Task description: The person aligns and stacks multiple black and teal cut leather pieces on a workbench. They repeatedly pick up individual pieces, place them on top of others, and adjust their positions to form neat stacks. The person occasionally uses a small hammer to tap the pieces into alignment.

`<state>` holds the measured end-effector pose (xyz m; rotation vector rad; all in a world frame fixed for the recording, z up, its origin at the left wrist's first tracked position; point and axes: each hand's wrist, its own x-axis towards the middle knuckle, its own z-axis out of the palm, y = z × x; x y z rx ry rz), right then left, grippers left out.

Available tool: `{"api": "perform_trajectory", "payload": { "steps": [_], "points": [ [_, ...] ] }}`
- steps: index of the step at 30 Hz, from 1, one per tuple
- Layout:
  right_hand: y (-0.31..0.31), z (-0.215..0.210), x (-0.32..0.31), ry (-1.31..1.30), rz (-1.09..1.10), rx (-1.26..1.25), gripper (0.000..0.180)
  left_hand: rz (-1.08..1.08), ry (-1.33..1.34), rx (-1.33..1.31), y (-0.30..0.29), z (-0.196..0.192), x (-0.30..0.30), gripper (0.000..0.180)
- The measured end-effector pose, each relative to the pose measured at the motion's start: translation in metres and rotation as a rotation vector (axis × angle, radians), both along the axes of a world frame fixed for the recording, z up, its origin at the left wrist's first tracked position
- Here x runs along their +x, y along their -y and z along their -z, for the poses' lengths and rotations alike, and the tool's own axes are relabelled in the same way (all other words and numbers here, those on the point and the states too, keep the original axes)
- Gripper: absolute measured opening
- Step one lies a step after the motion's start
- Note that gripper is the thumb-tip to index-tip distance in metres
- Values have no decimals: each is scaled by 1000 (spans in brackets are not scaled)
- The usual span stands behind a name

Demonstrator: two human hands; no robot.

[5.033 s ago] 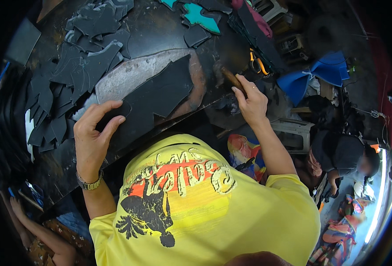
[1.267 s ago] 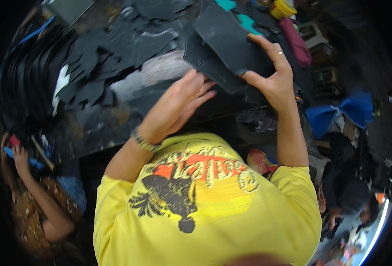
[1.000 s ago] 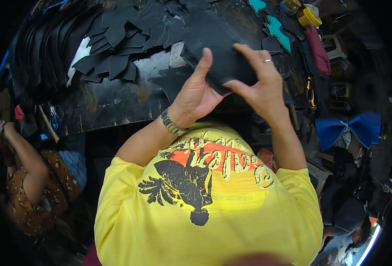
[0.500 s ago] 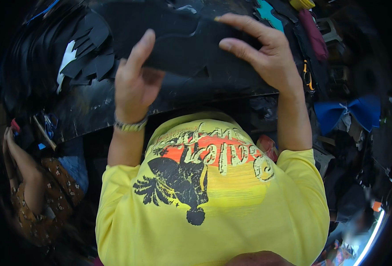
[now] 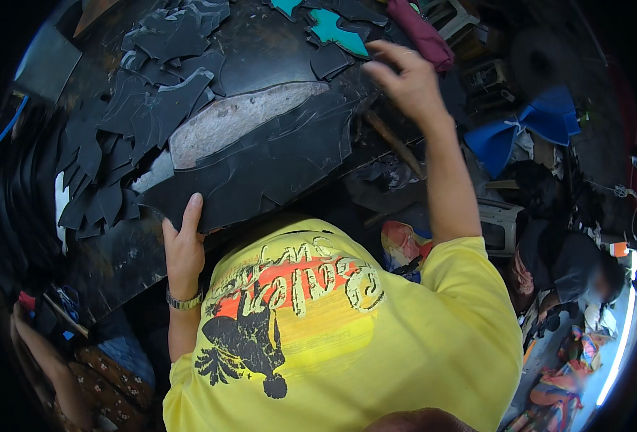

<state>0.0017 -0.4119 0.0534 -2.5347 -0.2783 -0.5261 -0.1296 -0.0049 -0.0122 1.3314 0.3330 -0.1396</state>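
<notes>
A wide black sheet [image 5: 261, 169] with curved and notched cut edges lies along the near edge of the dark table, partly over a grey, stone-like slab [image 5: 243, 122]. My left hand [image 5: 184, 252] grips its near left corner, thumb on top and the other fingers mostly hidden at the edge. Beyond the sheet's right end, my right hand [image 5: 412, 83] is raised with thumb and fingers apart, slightly blurred, and nothing shows in it. Close to its fingertips lies a teal cut piece [image 5: 336, 32]. A wooden handle [image 5: 394, 144] sticks out beside the sheet's right end.
Black cut pieces [image 5: 167, 93] are heaped at the far left of the table. A maroon roll [image 5: 421, 32] lies at the far right, with a blue bow-shaped piece [image 5: 527, 129] beyond. Another person's arm [image 5: 56, 360] is at the lower left.
The view has shifted, showing more of the table. My right hand has moved away from the black sheet to the right. My left hand has come down to the sheet's near left corner.
</notes>
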Motion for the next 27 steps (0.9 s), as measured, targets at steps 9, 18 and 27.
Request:
{"api": "perform_trajectory", "payload": {
  "steps": [9, 18, 27],
  "points": [
    [134, 58, 6, -335, 584, -218, 52, -42, -34, -79, 1, -6, -2, 37],
    [127, 43, 6, -248, 517, -204, 57, -56, -44, -24, 1, -10, -4, 40],
    [103, 51, 9, -393, 523, -464, 71, -48, -50, 90, 1, -9, -3, 32]
  ]
}}
